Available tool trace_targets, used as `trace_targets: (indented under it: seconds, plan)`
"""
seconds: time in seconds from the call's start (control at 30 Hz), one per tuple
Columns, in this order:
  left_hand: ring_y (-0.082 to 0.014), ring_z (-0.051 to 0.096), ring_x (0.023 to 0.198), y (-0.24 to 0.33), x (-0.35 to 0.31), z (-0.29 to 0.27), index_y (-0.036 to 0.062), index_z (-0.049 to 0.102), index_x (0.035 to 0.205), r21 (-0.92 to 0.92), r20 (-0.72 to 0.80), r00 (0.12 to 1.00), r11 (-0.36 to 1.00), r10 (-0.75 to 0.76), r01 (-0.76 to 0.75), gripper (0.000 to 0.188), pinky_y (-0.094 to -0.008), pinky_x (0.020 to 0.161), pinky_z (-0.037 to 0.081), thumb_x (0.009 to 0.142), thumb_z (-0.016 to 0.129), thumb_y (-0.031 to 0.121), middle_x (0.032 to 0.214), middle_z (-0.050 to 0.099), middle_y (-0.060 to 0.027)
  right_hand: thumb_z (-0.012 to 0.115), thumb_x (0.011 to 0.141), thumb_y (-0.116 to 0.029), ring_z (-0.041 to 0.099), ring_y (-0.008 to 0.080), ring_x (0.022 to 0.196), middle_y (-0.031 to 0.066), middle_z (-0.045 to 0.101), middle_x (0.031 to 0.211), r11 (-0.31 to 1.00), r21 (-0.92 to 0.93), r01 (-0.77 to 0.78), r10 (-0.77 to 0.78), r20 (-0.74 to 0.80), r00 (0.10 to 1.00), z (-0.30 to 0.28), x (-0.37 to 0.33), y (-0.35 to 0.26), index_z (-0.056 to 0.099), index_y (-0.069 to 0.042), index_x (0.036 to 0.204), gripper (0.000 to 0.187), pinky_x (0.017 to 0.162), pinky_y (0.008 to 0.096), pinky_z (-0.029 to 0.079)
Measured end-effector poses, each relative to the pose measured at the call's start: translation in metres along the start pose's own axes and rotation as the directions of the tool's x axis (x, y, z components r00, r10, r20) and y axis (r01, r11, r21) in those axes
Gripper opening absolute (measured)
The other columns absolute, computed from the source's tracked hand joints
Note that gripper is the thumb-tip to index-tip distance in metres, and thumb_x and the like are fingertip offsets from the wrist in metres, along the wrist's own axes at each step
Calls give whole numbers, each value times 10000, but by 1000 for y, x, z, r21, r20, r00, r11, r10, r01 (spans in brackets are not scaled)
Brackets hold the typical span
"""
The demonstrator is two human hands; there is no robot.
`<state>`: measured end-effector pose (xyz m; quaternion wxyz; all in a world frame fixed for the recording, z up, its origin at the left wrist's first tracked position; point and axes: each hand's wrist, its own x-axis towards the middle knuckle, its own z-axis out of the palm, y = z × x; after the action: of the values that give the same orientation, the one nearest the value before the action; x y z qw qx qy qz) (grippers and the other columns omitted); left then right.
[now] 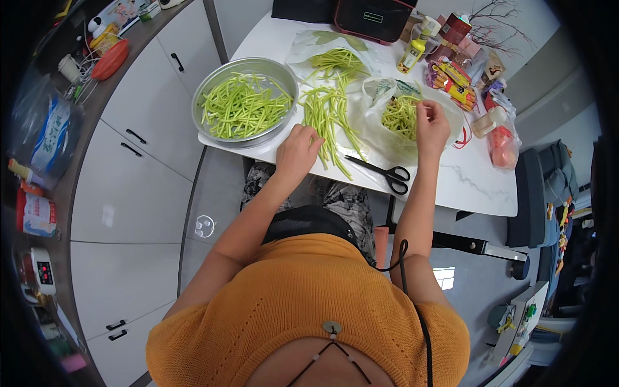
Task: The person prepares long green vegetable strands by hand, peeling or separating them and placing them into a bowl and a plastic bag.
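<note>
My left hand [300,153] is at the table's near edge, fingers curled together beside a loose pile of long green vegetable stems [327,116]; whatever it may grip is hidden. My right hand [433,124] is over an open white plastic bag [377,138], thumb and fingertips pinched together. Anything between them is too small to make out. Short green trimmings [400,117] lie in that bag. At the left a round metal basin [200,97] holds many cut stem pieces [242,106]. Black-handled scissors [387,175] rest between my hands, near the edge.
More stems lie on another plastic bag [303,48] farther back. A yellow bottle [411,57], snack packets [453,82] and a bag of reddish round items [503,145] crowd the right of the white table [480,184]. Behind stands a black appliance [374,19]. White cabinets [138,187] line the left.
</note>
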<state>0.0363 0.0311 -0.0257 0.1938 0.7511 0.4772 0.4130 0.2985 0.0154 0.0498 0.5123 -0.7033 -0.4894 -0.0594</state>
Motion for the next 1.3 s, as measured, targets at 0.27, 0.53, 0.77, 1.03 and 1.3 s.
trace_targets:
  seconds: [0.27, 0.53, 0.77, 1.03, 1.3]
  plan:
    - [-284, 551, 675, 7, 24, 17, 56, 533, 740, 173, 9, 999, 984, 31, -32, 201, -380, 571, 437, 783, 612, 236, 773, 517, -90, 614, 798, -150, 527, 129, 570, 45, 638, 783, 998, 61, -14, 11, 57, 998, 0, -15, 8, 584, -61, 1081, 298, 560, 257, 432]
    - [-292, 563, 669, -1, 13, -8, 59, 517, 745, 38, -96, 994, 997, -58, 62, 149, -399, 581, 440, 801, 578, 183, 793, 520, -93, 623, 794, -90, 454, 77, 526, 41, 611, 756, 951, 282, -124, 29, 321, 947, 18, -70, -19, 649, -40, 933, 150, 503, 218, 388]
    - [-167, 490, 606, 15, 4, -44, 27, 557, 787, -175, -176, 982, 984, -68, 37, 67, -278, 552, 398, 791, 605, 74, 751, 494, -52, 586, 829, -92, 455, 72, 549, 36, 605, 791, 917, 389, 87, -180, 210, 961, 23, -60, -39, 637, -46, 955, 144, 497, 203, 374]
    - [-83, 458, 606, 29, 0, -54, -7, 582, 809, -489, -29, 1000, 872, 6, -19, 36, -208, 558, 379, 800, 594, 27, 742, 479, -33, 347, 958, -342, 418, 72, 535, 103, 616, 859, 71, 551, -832, -285, 810, 512, 14, -66, -36, 467, 32, 1185, 453, 454, 186, 340]
    - [-86, 466, 622, 45, -13, -49, -15, 578, 825, -513, 6, 999, 858, 35, -27, 46, -210, 567, 385, 803, 591, 22, 750, 483, -34, 356, 927, -450, 469, 106, 617, 186, 563, 1097, -102, 486, -868, -457, 752, 475, 2, -81, -48, 416, 20, 1227, 561, 514, 201, 390]
